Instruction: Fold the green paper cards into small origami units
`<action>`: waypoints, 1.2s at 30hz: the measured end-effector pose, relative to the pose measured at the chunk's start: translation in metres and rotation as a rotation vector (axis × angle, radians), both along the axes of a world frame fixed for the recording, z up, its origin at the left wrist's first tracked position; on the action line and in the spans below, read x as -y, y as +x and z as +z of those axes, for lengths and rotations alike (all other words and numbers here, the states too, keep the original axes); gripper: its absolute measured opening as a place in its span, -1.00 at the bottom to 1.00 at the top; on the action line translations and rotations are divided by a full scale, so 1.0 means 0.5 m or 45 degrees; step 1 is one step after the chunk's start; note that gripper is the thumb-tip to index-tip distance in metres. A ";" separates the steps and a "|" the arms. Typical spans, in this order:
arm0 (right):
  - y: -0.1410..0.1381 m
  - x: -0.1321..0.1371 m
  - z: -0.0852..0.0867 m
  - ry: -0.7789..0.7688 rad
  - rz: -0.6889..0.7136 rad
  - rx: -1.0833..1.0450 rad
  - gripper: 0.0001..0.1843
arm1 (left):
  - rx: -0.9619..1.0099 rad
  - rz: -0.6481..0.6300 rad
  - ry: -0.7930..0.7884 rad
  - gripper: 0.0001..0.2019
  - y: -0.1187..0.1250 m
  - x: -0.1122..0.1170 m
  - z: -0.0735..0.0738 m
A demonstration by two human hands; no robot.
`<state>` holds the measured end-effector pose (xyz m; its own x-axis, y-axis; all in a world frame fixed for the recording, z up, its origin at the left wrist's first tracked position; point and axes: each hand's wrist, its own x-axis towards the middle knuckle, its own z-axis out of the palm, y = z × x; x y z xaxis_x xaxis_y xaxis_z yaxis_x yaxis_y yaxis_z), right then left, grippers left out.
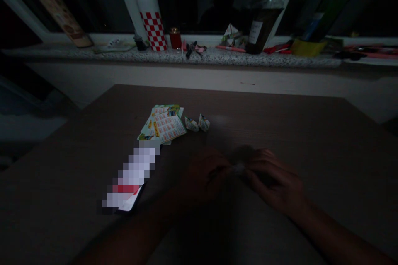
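The scene is very dark. My left hand and my right hand meet over the brown table, fingers curled together around a small pale thing that I cannot make out. Beyond them lie a fan of printed paper sheets and two small folded paper pieces. A blurred-out flat object lies to the left of my left hand.
A stone windowsill runs along the back. On it stand a white bottle with red checks, a small red jar, a dark bottle, a green bottle, pens and paper scraps.
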<state>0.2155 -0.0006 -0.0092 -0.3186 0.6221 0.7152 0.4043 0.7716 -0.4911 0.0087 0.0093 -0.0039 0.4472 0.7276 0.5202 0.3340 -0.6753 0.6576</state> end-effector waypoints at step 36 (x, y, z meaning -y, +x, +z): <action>0.017 -0.014 -0.026 -0.355 0.122 0.651 -0.62 | -0.682 -0.286 -0.044 -0.56 -0.046 -0.027 -0.014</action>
<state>0.2241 0.0063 -0.0222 -0.6437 0.7163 0.2695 0.5783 0.6859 -0.4417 -0.0140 0.0229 -0.0111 0.7871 0.5967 0.1563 0.4770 -0.7495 0.4591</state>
